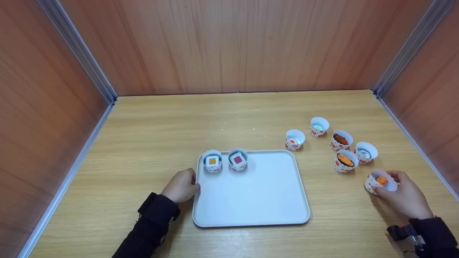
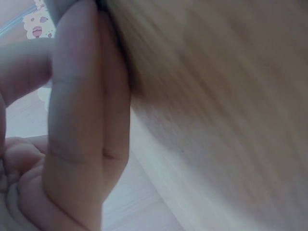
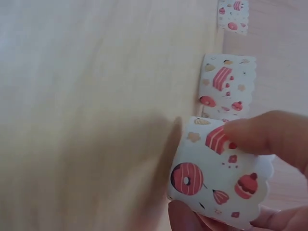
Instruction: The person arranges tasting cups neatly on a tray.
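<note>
Pinching the paper cup (image 1: pixel 370 180) by its wall with my right hand (image 1: pixel 408 196), seemingly to leave the orange piece (image 1: pixel 381 181) inside untouched, well right of the white tray (image 1: pixel 251 200), I gripped the tray's left rim with my left hand (image 1: pixel 181 186), probably to steady it

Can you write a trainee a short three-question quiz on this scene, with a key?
1. How many paper cups stand on the tray?
2. True or false: the left hand grips the tray's left edge.
3. The held cup, in the right hand, has a filling of which colour: (a) white, (b) orange, (c) green?

Key: 1. Two. 2. True. 3. (b) orange.
</note>
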